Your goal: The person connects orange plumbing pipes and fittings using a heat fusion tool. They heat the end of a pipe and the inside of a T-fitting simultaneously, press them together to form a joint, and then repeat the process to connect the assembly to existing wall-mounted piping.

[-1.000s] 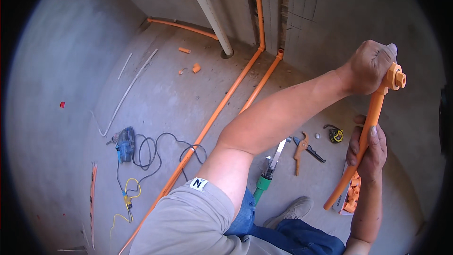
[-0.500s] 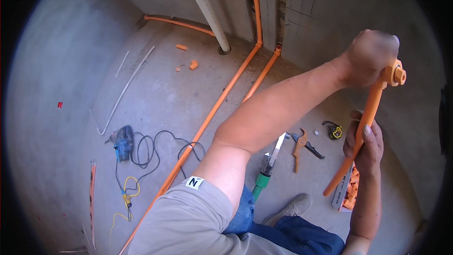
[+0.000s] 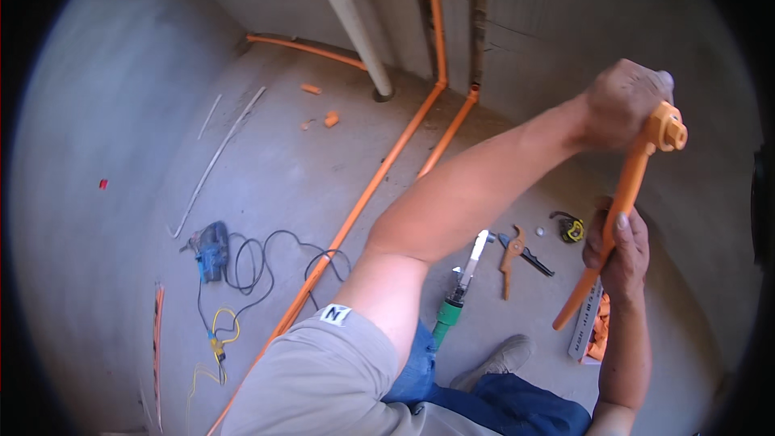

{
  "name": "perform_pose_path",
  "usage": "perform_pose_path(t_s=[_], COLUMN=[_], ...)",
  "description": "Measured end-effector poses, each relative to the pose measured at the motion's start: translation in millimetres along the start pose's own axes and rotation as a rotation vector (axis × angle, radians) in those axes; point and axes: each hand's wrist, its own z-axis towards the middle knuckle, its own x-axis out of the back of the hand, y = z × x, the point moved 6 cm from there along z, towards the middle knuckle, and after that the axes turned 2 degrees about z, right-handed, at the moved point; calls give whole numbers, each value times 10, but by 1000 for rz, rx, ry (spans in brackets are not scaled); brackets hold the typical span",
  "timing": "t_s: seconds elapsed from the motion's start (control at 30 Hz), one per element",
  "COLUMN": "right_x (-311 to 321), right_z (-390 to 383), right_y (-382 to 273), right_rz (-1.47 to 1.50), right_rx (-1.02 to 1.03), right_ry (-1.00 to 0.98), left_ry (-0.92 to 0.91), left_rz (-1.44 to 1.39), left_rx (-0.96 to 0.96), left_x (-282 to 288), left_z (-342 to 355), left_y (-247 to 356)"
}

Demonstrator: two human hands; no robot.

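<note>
One orange pipe (image 3: 628,182) slants before you at the right, its upper end bearing one orange fitting (image 3: 667,127); that end stands slightly farther left than half a second ago, and your left hand (image 3: 626,101), blurred then, now shows more clearly. Your left hand is curled closed on the fitting, its contact partly hidden; your right hand (image 3: 628,254) wraps the pipe's middle, thumb against it. In view beside the pipe's lower end is one box (image 3: 580,331) of orange pieces (image 3: 599,331), too crowded to count; beyond lie one tape measure (image 3: 572,230), one orange-and-black cutter (image 3: 508,262), one green-handled tool (image 3: 448,315), two long floor pipes (image 3: 379,182) and one blue power tool (image 3: 212,254).
</note>
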Motion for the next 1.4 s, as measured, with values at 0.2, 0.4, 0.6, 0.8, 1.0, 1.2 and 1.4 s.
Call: perform_pose_path(t_s=[0.2,0.4,0.6,0.8,1.0,1.2,1.4], right_x=[-167,-94,-170,-196,-98,47,114], right_z=[105,80,27,-39,-9,110,99], right_y=[12,-62,-56,-141,-131,-120,-176], right_rz=[60,-21,-6,-64,92,77,-189], right_rx=[-38,0,-24,6,-33,-128,-121], right_ry=[-105,-129,-94,-81,-202,-132,-29], left_ry=[-14,11,-39,-15,26,-29,-20], left_rz=[-155,-262,-253,-321,-190,165,180], left_rx=[312,423,396,394,466,600,693], left_x=[188,97,63,5,-34,80,126], left_z=[-63,-69,-52,-48,-67,-135,-136], left_y=[58,4,101,146,115,-61,-65])
